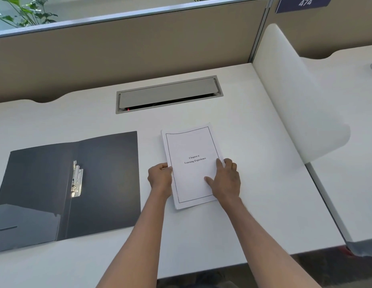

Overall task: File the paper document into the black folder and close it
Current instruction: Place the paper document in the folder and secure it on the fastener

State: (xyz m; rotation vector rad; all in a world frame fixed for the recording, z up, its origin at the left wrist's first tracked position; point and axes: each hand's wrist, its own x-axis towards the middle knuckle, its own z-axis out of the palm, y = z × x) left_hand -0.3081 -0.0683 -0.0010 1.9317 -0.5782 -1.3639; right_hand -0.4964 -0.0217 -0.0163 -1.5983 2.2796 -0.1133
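A white paper document [191,146] with a framed title page lies on the white desk, right of centre. My left hand [160,176] grips its left edge, fingers curled around the sheets. My right hand [226,179] rests on its lower right part, thumb and forefinger spread on the page, the other fingers over the right edge. The black folder [106,179] lies open and flat to the left, with a metal clip [76,179] along its spine. Neither hand touches the folder.
A grey cable hatch [168,94] is set into the white desk [201,235] behind the document. A beige partition [118,55] runs along the back. A white curved divider [301,113] stands at the right. The desk's front edge is close below my forearms.
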